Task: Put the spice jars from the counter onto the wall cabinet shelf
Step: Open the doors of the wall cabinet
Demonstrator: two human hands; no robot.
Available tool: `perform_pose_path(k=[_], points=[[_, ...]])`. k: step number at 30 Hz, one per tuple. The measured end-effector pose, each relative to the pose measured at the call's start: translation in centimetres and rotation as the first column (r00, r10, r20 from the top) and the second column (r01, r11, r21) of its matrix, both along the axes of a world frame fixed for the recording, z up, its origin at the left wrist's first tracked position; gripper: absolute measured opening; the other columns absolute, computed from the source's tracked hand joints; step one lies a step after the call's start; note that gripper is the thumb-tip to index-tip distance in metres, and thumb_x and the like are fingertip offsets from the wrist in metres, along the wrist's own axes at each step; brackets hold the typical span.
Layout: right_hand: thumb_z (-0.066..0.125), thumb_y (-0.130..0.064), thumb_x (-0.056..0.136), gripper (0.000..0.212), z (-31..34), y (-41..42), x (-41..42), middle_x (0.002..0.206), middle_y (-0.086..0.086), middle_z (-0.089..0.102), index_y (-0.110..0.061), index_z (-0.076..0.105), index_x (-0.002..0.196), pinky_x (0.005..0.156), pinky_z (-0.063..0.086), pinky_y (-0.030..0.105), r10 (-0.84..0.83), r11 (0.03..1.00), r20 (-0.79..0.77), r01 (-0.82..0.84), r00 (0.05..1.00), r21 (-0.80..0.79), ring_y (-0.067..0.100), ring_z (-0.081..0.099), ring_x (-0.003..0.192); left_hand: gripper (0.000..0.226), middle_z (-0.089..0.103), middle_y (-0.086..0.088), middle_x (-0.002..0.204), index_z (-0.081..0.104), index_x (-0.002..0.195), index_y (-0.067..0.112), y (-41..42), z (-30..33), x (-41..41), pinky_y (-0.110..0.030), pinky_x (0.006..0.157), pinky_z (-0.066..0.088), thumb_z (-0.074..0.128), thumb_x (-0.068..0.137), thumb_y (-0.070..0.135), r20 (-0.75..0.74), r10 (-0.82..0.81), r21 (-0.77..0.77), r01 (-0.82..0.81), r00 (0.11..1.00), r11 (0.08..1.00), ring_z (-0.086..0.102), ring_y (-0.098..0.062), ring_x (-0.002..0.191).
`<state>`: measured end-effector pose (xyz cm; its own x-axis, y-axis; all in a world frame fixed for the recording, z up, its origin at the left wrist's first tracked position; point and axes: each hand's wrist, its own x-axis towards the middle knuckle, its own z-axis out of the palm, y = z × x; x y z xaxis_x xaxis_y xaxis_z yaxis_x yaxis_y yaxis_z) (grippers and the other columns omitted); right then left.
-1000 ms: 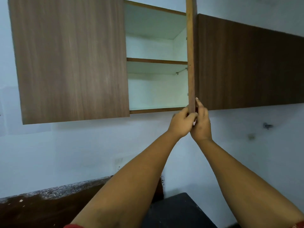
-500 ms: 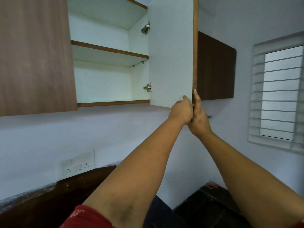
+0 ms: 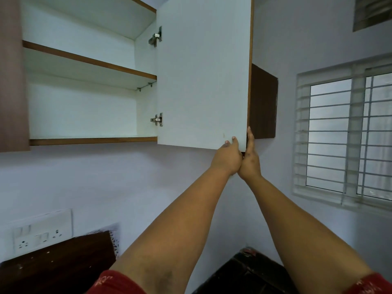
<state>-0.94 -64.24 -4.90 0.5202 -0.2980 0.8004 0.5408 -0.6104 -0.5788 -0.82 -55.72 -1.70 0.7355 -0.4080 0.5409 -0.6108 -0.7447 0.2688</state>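
Note:
The wall cabinet stands open, its white-lined door (image 3: 203,77) swung wide to the right. Inside are a middle shelf (image 3: 89,60) and a bottom shelf (image 3: 93,141), both bare. My left hand (image 3: 228,155) grips the door's lower right corner, fingertips on its white inner face. My right hand (image 3: 250,158) presses flat against the door's outer edge, fingers pointing up, touching the left hand. No spice jars are in view.
A closed wood-grain door (image 3: 12,81) flanks the opening on the left. A barred window (image 3: 347,134) is at the right. A wall socket plate (image 3: 40,232) sits above a dark counter (image 3: 59,262) at lower left. A dark surface (image 3: 250,272) lies bottom centre.
The cabinet door has swung further open to the right with both hands on its lower corner. The view has turned right, bringing the window in.

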Motion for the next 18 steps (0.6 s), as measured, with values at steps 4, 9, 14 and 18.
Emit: perform_pose_path(k=[4,9,14,18], points=[[0.051,-0.019,0.1,0.07,-0.2,-1.0,1.0,0.155,-0.003,0.031,-0.029,0.007,0.154,0.103,0.036,0.016,0.079,0.996,0.0,-0.079,0.997,0.045,0.011,0.044,0.129,0.049,0.054,-0.022,0.128,0.028,0.147,-0.001,-1.2,0.7,-0.2,-0.038,0.095,0.047,0.038,0.101,0.013,0.138,0.078,0.07,-0.088,0.987,0.994,0.055,-0.034,0.116],[0.053,-0.027,0.095,0.077,-0.7,-1.2,1.8,0.156,0.0,0.029,-0.03,0.005,0.154,0.113,0.036,0.032,0.109,0.994,0.046,-0.11,0.993,0.019,0.015,0.04,0.135,0.023,0.063,-0.018,0.107,0.061,0.11,-0.002,-1.5,1.6,-0.7,-0.035,0.082,0.05,0.046,0.095,0.007,0.247,0.1,0.058,-0.117,0.964,0.991,0.063,-0.032,0.099],[0.05,-0.026,0.1,0.07,-1.4,-1.3,2.0,0.153,-0.001,0.032,-0.037,0.005,0.153,0.109,0.041,0.031,0.101,0.995,0.038,-0.101,0.994,-0.002,0.004,0.041,0.126,0.048,0.054,-0.022,0.134,0.027,0.149,0.0,-1.2,-1.1,0.9,-0.039,0.094,0.048,0.033,0.104,0.016,0.334,0.128,0.062,-0.157,0.934,0.986,0.058,-0.035,0.116],[0.056,-0.027,0.094,0.065,-2.2,-0.5,2.0,0.144,0.008,0.037,-0.029,0.024,0.151,0.101,0.043,0.041,-0.442,0.889,0.102,0.45,0.891,-0.088,0.021,0.044,0.124,0.053,0.027,-0.013,0.158,0.02,0.154,0.013,-0.1,-3.4,1.0,-0.039,0.111,0.037,0.028,0.105,0.033,0.298,0.107,-0.066,-0.091,0.949,0.994,0.035,-0.029,0.141]])
